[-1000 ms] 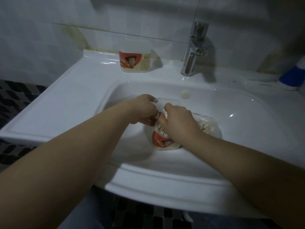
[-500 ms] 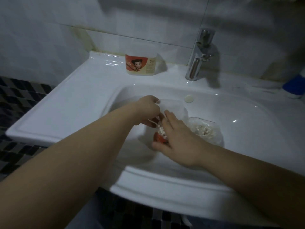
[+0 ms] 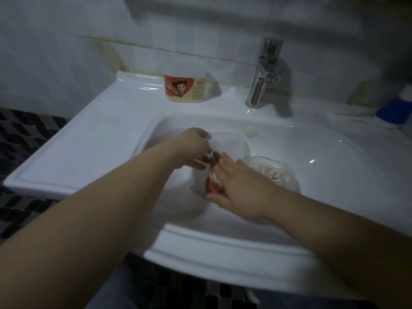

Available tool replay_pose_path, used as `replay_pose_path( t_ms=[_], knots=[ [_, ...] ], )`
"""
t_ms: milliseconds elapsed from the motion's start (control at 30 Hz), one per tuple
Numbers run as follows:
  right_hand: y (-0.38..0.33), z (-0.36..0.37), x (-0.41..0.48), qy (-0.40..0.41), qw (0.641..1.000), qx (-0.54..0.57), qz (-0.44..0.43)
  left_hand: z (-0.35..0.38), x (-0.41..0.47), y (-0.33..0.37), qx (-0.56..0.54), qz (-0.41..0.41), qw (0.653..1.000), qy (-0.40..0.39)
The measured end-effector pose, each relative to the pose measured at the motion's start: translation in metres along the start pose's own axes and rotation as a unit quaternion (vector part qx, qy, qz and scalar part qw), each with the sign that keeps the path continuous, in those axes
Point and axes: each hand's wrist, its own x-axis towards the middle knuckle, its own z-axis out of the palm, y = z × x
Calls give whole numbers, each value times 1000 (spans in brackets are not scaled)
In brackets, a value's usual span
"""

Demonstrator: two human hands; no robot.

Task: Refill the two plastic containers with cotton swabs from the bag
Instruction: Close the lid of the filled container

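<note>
Head view: looks down into a white sink (image 3: 111, 139) across the middle of the frame. Finds the left hand (image 3: 194, 150) at the centre, fingers curled, pinching the edge of a round white lid (image 3: 229, 143) over the basin. Finds the right hand (image 3: 243, 190) just below and to the right, fingers nearly straight and lying over the top of a small tub (image 3: 213, 187) with a red label, thumb by its near side. Sees white cotton swabs (image 3: 214, 176) poking up in that tub under the fingers. Spots the clear bag (image 3: 276, 175) of swabs lying in the basin, just right of the right hand. Spots a second tub (image 3: 185, 88) standing on the ledge at upper centre, left of the shiny tap (image 3: 265, 72). Catches a blue bottle (image 3: 394, 108) at the right edge.
</note>
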Motion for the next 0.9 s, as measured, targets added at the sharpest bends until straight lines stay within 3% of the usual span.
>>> replay_pose_path(
  t_ms=[133, 200, 267, 333, 500, 700, 800, 900],
  knots=[
    [9, -5, 0, -15, 988, 153, 12, -1, -2, 1, 10, 22, 1000, 10],
    [19, -11, 1, 56, 965, 250, 53, -5, -4, 2, 26, 40, 999, 26],
    [33, -14, 1, 137, 944, 275, 118, -10, -5, 3, 49, 60, 996, 41],
    [47, -13, 0, 159, 924, 300, 176, -16, -7, 5, 74, 82, 992, 59],
    [65, -12, 2, 133, 899, 376, 180, -22, -13, 7, 170, 155, 972, 51],
    [74, -13, -1, 102, 915, 368, 126, -22, -15, 7, 258, 177, 950, -22],
    [77, -17, -8, 31, 914, 390, 111, -24, -14, 5, 340, 169, 924, -49],
    [75, -19, -9, -10, 933, 345, 101, -26, -12, 3, 389, 144, 908, -55]
  ],
)
